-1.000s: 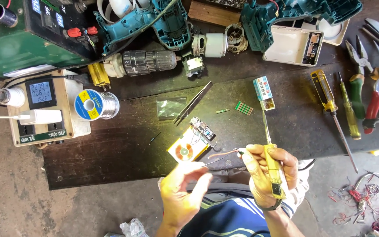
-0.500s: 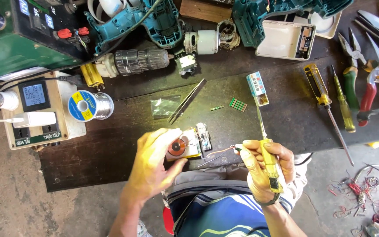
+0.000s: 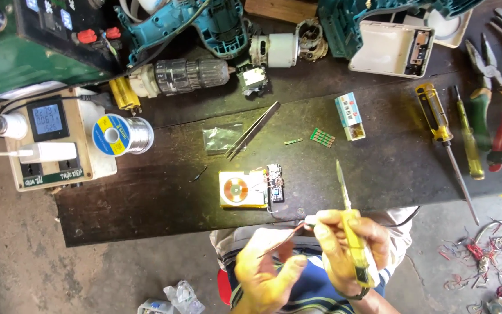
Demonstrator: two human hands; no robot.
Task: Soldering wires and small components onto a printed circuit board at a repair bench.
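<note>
My right hand [image 3: 352,247] grips a yellow-handled tool [image 3: 355,250] whose long metal tip [image 3: 340,183] points up over the front edge of the dark bench. A thin wire [image 3: 286,239] runs from my right fingers down to my left hand [image 3: 265,276], which pinches it in front of my lap. On the bench just above my hands lies a small yellow pad with a copper coil [image 3: 241,189], joined to a little dark circuit board [image 3: 274,183]. Neither hand touches it.
Tweezers [image 3: 254,129], a clear plastic bag [image 3: 222,138] and a small green board [image 3: 322,137] lie mid-bench. A solder spool [image 3: 122,134] and a meter box [image 3: 47,142] stand at left. Screwdrivers [image 3: 443,134] and pliers [image 3: 495,110] lie at right, drill parts [image 3: 187,75] at the back.
My left hand has let go of the coil pad, which now lies on the bench, and has drawn back toward my lap to the wire. The tool stays in my right hand.
</note>
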